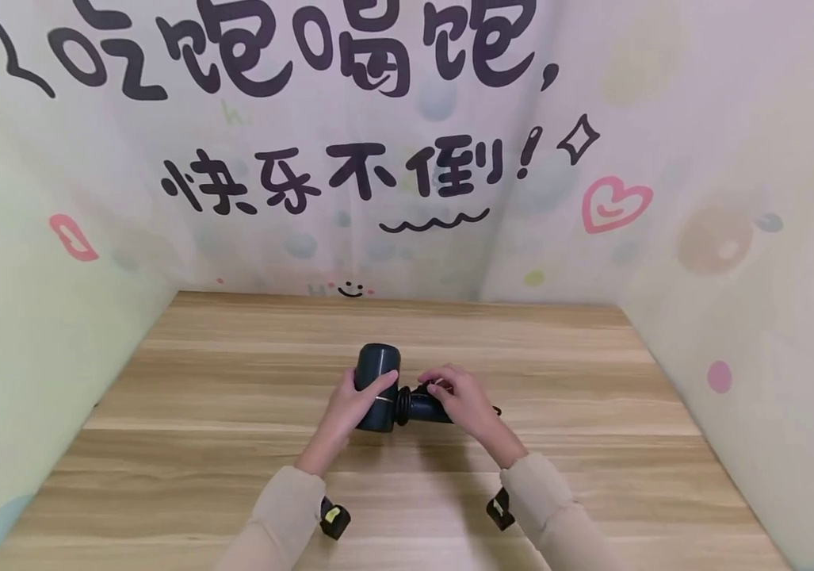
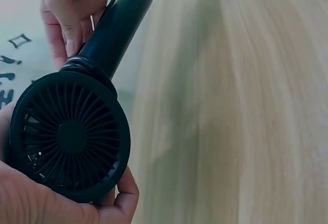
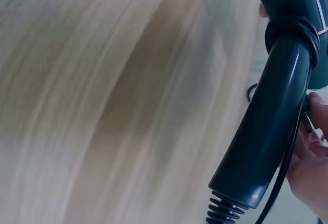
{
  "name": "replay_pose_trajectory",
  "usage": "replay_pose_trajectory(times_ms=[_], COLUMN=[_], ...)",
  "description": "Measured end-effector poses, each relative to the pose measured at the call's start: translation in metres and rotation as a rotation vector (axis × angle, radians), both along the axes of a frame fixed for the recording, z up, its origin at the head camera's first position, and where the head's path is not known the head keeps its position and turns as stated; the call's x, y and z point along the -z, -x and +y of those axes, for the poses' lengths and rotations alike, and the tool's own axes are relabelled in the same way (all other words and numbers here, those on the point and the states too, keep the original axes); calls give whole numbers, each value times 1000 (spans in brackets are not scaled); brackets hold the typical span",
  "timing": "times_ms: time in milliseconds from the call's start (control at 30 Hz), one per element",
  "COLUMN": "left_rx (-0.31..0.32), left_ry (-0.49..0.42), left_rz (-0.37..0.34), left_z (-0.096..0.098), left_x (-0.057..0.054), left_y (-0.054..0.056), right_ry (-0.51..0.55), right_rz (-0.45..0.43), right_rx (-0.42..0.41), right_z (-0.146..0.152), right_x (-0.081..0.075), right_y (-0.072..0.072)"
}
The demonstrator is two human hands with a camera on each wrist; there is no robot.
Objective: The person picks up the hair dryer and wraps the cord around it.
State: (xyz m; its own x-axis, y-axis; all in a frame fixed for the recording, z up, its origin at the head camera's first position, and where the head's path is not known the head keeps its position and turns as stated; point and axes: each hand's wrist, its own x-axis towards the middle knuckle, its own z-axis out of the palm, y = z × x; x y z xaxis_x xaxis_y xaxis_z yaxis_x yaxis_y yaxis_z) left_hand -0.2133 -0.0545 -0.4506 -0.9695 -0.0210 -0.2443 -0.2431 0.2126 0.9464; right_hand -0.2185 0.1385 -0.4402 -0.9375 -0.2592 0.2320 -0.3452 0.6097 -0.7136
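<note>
A dark blue-green hair dryer (image 1: pixel 378 361) is held above the wooden table, its barrel crosswise to its handle (image 3: pixel 261 124). My left hand (image 1: pixel 349 403) grips the barrel, thumb across the near side. In the left wrist view, the round slatted grille (image 2: pixel 72 137) faces the camera. Black cord (image 1: pixel 403 407) is coiled round the neck where handle meets barrel. Beside the handle, my right hand (image 1: pixel 465 399) pinches the cord's plug (image 3: pixel 306 116), its metal prongs showing between thumb and fingers. A loose length of cord runs along the handle to the ribbed sleeve (image 3: pixel 223 211) at its end.
The wood-grain table (image 1: pixel 235 341) spreads out under both hands. Printed white curtains with black lettering (image 1: pixel 378 170) stand behind it and along both sides. Small black devices (image 1: pixel 335 519) hang at both wrists.
</note>
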Motion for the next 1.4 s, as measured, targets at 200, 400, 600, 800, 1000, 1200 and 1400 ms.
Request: replay_pose_trajectory(times_ms=[200,400,600,800,1000,1200,1400], left_rx=[-43,-83,-150,-178,-192,-197,-168], left_ry=[71,187,323,331,304,270,279], left_rz=[23,11,33,52,39,53,44], left_z=[6,9,13,17,17,15,12], left_x=[14,26,34,32,32,31,31], left_y=[16,24,30,37,36,37,39], right_ry=[6,-25,-83,-302,-561,-585,-553], right_rz=[7,60,51,-23,-84,-100,-83], right_rx=[45,70,76,114,178,192,168], right_z=[-5,-11,-15,-18,-14,-13,-10], right_x=[21,41,46,44,45,43,39], right_y=[16,20,19,19,14,13,14])
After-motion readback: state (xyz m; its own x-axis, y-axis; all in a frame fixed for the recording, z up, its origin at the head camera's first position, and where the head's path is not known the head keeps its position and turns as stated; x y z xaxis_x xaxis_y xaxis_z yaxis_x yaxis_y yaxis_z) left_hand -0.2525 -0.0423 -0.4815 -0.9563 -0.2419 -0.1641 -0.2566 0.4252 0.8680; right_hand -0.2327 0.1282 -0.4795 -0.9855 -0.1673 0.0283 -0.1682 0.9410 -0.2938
